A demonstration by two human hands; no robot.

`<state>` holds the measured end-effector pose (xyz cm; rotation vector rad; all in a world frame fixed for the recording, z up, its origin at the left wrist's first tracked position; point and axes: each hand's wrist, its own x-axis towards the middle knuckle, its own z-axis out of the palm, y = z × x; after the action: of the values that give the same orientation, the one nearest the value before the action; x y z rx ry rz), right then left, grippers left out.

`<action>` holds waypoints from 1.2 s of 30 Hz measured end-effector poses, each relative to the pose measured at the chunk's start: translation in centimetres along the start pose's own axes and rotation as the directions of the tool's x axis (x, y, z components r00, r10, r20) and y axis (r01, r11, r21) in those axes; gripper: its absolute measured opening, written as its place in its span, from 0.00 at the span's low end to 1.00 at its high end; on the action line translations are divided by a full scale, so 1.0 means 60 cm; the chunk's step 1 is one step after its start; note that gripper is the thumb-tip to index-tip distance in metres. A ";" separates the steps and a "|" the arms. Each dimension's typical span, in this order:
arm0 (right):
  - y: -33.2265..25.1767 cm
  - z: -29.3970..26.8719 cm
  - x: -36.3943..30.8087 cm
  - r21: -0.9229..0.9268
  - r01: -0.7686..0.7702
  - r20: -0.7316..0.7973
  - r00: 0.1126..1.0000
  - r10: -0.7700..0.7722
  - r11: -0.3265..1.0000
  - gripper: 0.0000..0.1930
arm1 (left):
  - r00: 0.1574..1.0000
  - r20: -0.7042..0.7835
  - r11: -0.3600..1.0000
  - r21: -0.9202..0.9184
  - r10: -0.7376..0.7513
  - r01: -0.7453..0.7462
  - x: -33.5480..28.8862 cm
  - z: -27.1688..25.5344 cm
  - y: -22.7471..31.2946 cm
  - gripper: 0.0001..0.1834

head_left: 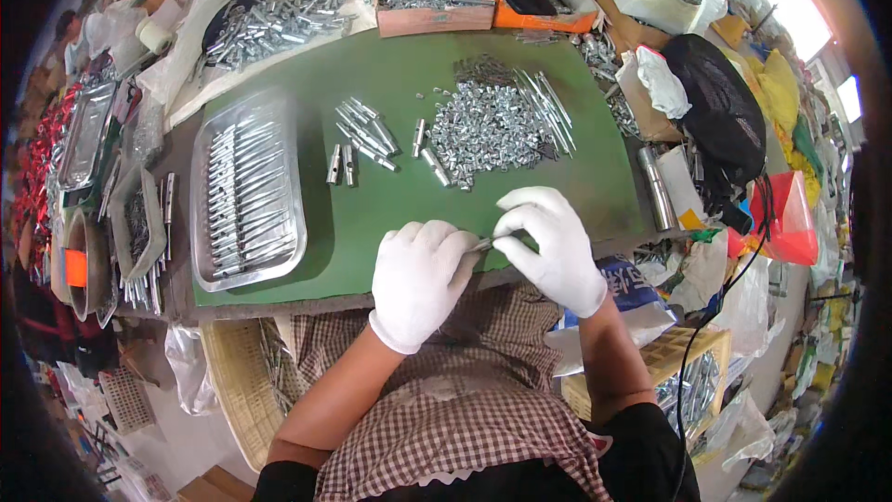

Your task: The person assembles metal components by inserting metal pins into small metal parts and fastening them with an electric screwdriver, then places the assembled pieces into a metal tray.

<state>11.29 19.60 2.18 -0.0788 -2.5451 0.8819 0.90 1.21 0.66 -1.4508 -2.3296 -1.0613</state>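
Observation:
In white gloves, my left hand (pixel 420 281) and my right hand (pixel 548 240) meet over the near edge of the green mat (pixel 390 195). My left fingers close round a small metal rod (pixel 480 244), its tip poking out toward my right hand. The right thumb and forefinger pinch at that tip; whether they hold a separate small part is hidden. Beyond my hands lies a heap of small silvery metal fittings (pixel 483 130). Thin metal rods (pixel 548 112) lie along its right side. Several short metal tubes (pixel 432 167) and thicker metal pins (pixel 369 130) rest left of the heap.
A clear plastic tray (pixel 299 242) with a row of metal rods stands at left. At the back are a pink box (pixel 381 23) of small parts and metal pieces on a white sack (pixel 186 93). A metal cylinder (pixel 657 191) lies at right; yellow crates (pixel 228 372) flank my lap.

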 end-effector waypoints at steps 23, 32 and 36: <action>0.023 0.007 -0.011 -0.144 0.061 -0.009 0.998 -0.063 0.988 0.05 | 0.999 0.049 1.000 0.013 0.006 -0.006 0.001 -0.002 0.002 0.10; 0.024 0.004 -0.008 -0.091 0.047 -0.010 0.999 -0.048 0.995 0.04 | 0.999 0.051 0.999 0.048 -0.002 -0.001 0.005 -0.003 0.005 0.09; 0.021 0.002 -0.009 -0.115 0.052 0.008 0.999 -0.052 0.992 0.04 | 0.997 0.077 0.999 0.046 -0.020 0.017 0.006 -0.004 0.008 0.10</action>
<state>11.60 20.45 1.10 -0.0451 -2.5894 0.7160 1.08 1.44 1.24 -1.4820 -2.4078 -0.9675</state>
